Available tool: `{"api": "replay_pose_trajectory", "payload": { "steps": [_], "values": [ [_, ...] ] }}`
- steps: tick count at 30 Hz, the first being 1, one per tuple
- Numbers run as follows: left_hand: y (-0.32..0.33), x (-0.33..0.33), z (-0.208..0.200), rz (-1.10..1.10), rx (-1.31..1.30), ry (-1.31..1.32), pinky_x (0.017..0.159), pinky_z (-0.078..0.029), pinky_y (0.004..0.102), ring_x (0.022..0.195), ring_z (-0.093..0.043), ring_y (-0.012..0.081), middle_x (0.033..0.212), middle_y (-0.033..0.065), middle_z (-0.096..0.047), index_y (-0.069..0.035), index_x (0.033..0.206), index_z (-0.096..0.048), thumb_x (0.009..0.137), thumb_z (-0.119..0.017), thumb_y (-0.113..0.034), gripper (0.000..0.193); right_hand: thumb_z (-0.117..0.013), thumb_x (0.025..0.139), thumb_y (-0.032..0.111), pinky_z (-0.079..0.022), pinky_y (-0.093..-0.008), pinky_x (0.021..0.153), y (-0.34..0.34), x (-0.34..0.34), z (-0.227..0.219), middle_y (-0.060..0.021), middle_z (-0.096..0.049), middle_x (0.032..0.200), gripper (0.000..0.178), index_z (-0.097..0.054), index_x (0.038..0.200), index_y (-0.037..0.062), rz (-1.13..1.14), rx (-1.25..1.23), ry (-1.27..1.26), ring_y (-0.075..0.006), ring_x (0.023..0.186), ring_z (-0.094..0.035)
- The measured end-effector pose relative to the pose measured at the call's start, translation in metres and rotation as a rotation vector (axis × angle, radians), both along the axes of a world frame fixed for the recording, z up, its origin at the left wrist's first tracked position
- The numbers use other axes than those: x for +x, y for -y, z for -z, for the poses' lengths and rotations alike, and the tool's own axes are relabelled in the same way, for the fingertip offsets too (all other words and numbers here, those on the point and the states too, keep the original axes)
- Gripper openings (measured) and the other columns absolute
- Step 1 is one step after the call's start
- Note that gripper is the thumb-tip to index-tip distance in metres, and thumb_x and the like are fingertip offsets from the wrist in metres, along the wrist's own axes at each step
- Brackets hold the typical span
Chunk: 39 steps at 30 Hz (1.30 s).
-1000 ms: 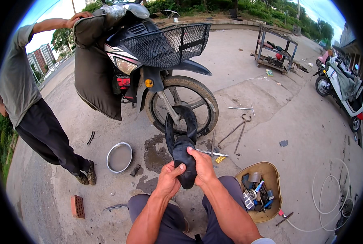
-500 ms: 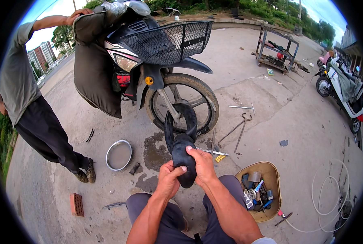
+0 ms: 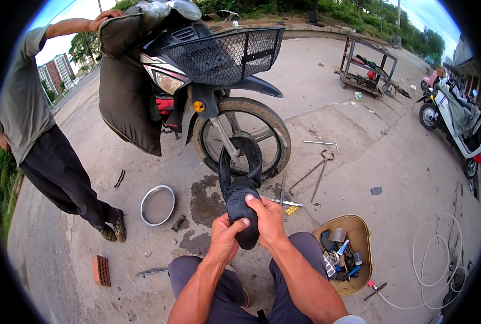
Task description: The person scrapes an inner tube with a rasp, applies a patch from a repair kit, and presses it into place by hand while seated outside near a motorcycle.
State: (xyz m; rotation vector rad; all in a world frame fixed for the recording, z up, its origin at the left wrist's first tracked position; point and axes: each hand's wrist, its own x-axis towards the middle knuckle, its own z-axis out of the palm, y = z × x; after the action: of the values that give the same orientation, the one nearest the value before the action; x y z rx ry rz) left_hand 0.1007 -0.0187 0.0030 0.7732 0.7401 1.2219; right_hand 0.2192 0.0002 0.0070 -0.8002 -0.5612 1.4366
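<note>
Left hand (image 3: 225, 237) and right hand (image 3: 266, 218) both gripping black rubber tube (image 3: 242, 204), thumbs on top, between person and motorbike's front wheel (image 3: 281, 132). Long axis fore-and-aft: open loop points wheelward, rounded end toward person.

Daylight; grey concrete ground (image 3: 380, 164) (damp patches (image 3: 204, 202)), metal rack (image 3: 379, 69), green shrubs (image 3: 353, 17), distant buildings (image 3: 57, 73).

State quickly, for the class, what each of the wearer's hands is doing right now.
Left hand: closed, holding the black rubber tube.
Right hand: closed, holding the same black rubber tube.
</note>
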Motion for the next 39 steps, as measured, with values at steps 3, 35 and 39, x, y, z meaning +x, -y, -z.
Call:
{"api": "replay_pose_trajectory", "payload": {
  "steps": [3,35,39],
  "values": [
    [0.0,0.0,0.001,-0.01,0.005,-0.003,0.082,-0.055,0.0304,0.084,-0.069,0.0153,0.099,0.01,-0.072,0.005,0.105,-0.067,0.082,-0.065,0.0,0.024,-0.068,0.095,0.016,-0.05,-0.024,0.061,-0.001,-0.001,0.003,-0.0035,-0.07,0.083,0.017,-0.07,0.09,0.0004,0.002,0.016,0.031,-0.0076,0.068,-0.061],
    [-0.002,-0.005,0.009,0.062,0.003,0.086,0.087,-0.056,0.0322,0.093,-0.07,0.0177,0.107,0.0112,-0.072,0.004,0.114,-0.065,0.089,-0.071,-0.004,0.026,-0.067,0.095,0.019,-0.05,-0.0252,0.061,-0.004,0.0,0.003,-0.0039,-0.07,0.082,0.019,-0.07,0.088,0.0018,0.032,-0.023,-0.022,-0.0091,0.068,-0.062],
    [-0.003,-0.003,0.005,0.083,-0.019,0.119,0.087,-0.053,0.0281,0.092,-0.068,0.0139,0.106,0.0087,-0.072,0.003,0.112,-0.067,0.091,-0.069,-0.002,0.022,-0.066,0.094,0.019,-0.053,-0.027,0.063,-0.003,0.0,-0.004,-0.0065,-0.07,0.084,0.019,-0.069,0.09,0.001,0.022,-0.087,-0.11,-0.013,0.07,-0.065]
  ]
}}
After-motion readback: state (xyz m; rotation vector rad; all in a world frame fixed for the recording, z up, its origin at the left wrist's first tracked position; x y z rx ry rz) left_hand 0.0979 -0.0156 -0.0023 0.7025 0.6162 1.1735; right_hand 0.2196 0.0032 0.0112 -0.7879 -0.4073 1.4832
